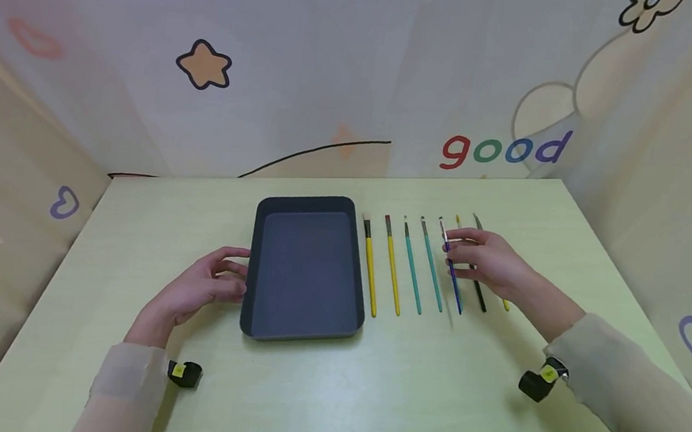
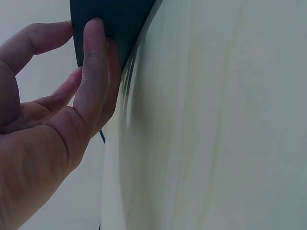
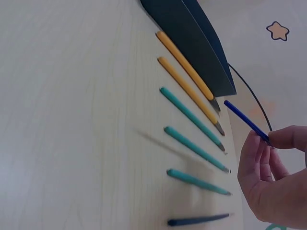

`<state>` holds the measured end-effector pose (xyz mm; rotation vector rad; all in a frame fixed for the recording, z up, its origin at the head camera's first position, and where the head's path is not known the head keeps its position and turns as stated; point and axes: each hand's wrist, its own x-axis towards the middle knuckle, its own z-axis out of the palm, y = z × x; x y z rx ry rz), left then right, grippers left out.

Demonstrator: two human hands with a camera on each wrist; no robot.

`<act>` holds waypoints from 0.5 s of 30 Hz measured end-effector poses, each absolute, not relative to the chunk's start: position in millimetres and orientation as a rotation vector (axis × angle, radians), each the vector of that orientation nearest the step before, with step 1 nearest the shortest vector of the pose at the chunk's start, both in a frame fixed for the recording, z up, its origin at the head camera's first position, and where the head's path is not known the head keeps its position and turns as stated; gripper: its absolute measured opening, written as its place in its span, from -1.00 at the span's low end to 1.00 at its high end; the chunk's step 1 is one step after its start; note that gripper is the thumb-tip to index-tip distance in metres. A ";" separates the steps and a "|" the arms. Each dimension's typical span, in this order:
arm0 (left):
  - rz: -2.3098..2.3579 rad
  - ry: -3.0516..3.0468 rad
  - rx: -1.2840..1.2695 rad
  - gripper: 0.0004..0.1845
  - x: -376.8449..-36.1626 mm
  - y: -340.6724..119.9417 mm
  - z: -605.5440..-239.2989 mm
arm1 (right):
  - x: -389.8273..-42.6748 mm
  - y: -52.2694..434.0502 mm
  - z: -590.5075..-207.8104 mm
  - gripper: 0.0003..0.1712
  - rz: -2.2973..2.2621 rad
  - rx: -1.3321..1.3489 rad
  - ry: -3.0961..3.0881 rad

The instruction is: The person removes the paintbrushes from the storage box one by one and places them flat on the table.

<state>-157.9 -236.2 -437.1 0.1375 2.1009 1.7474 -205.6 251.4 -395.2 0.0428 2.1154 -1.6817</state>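
Between thumb and fingertips, my right hand (image 1: 485, 260) pinches a slim blue paintbrush (image 1: 454, 280). Its handle (image 3: 244, 118) is raised off the table, and a thin shadow falls below it. Under that hand lie a teal brush (image 3: 197, 182) and a black brush (image 1: 479, 295), both partly covered in the head view. A dark grey rectangular tray (image 1: 311, 269) sits left of the brushes. At its left side, my left hand (image 1: 202, 289) touches the outer wall and rim with relaxed, bent fingers, as the left wrist view shows.
Two yellow brushes (image 1: 370, 271) and two more teal brushes (image 1: 412, 272) lie in a row right of the tray. Another yellow brush (image 1: 505, 304) shows beyond the black one. A patterned curtain (image 1: 336, 67) surrounds the pale table (image 1: 313, 410).
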 end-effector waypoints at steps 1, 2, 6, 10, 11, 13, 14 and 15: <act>1.747 2.101 0.135 -0.26 -158.0 -236.2 -437.4 | -205.7 254.5 -395.7 -0.36 -1.681 0.054 2.117; 1.744 2.104 0.129 -0.26 -158.4 -236.3 -437.8 | -206.0 257.5 -396.2 -0.36 -1.679 0.062 2.119; 1.748 2.100 0.123 -0.26 -158.5 -236.3 -438.2 | -207.8 268.9 -397.8 -0.35 -1.668 0.103 2.125; 1.746 2.101 0.123 -0.26 -158.1 -236.4 -438.0 | -210.2 281.2 -399.3 -0.35 -1.668 0.134 2.126; 1.745 2.101 0.124 -0.26 -158.1 -236.5 -437.9 | -210.9 284.6 -399.9 -0.34 -1.668 0.138 2.130; 1.747 2.099 0.119 -0.26 -157.9 -236.3 -437.6 | -212.2 291.7 -401.3 -0.33 -1.664 0.139 2.145; 1.748 2.097 0.121 -0.26 -157.7 -236.3 -437.3 | -213.0 295.4 -402.1 -0.32 -1.660 0.138 2.153; 1.750 2.095 0.124 -0.25 -157.5 -236.1 -437.1 | -213.9 299.1 -402.9 -0.31 -1.652 0.139 2.165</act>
